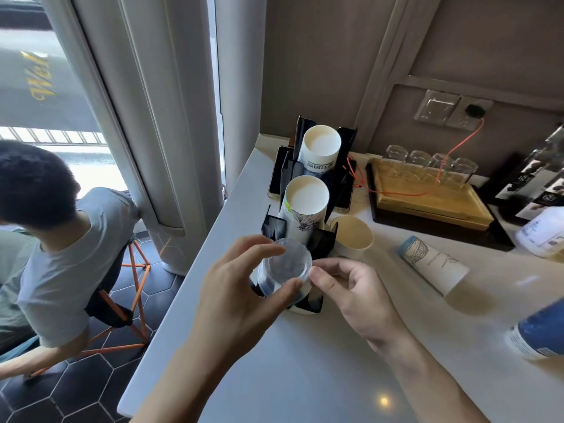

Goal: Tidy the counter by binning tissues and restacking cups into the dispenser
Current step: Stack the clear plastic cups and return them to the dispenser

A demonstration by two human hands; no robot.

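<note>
Both hands on clear plastic cup stack in nearest slot of black dispenser — left hand wraps it, right hand pinches rim. Slot base hidden; blue cup cut off at right edge.

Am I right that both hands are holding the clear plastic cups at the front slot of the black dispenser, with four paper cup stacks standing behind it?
Not quite: the head view shows two paper cup stacks behind, not four. Both the left hand and right hand do hold the clear plastic cups at the black dispenser.

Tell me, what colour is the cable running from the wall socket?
Orange-red. The cable shows best in the head view, trailing from the wall socket across the glasses.
</note>
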